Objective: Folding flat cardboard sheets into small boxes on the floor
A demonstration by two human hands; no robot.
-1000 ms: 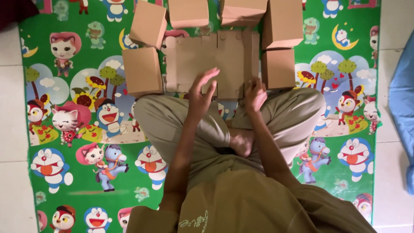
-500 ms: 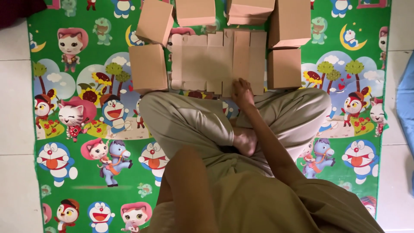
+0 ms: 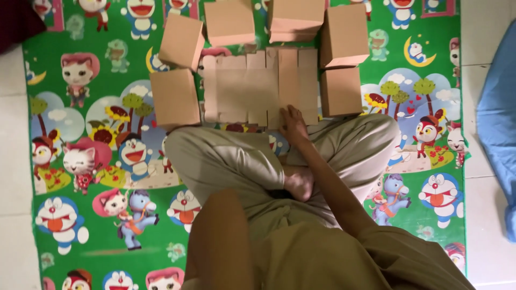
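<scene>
I sit cross-legged on a cartoon-print play mat [image 3: 80, 215]. A flat, unfolded cardboard sheet [image 3: 247, 88] with cut flaps lies on the mat in front of my knees. My right hand [image 3: 294, 122] rests on its near edge, right of the middle, fingers spread on the card. My left hand is out of sight; only that arm's bent elbow [image 3: 217, 241] shows low in the view, drawn back to my body. Several folded brown cardboard boxes ring the sheet, among them one to its left [image 3: 174, 96] and one to its right [image 3: 341, 91].
More closed boxes stand behind the sheet, one tilted at the back left [image 3: 183, 40] and one at the back right [image 3: 344, 35]. White floor tiles [image 3: 16, 161] border the mat. A blue cloth [image 3: 500, 123] lies at the right and a dark red thing [image 3: 16, 21] at the top left.
My left hand has left the cardboard sheet and pulled back out of view. The right hand has settled flat on the sheet's near edge.
</scene>
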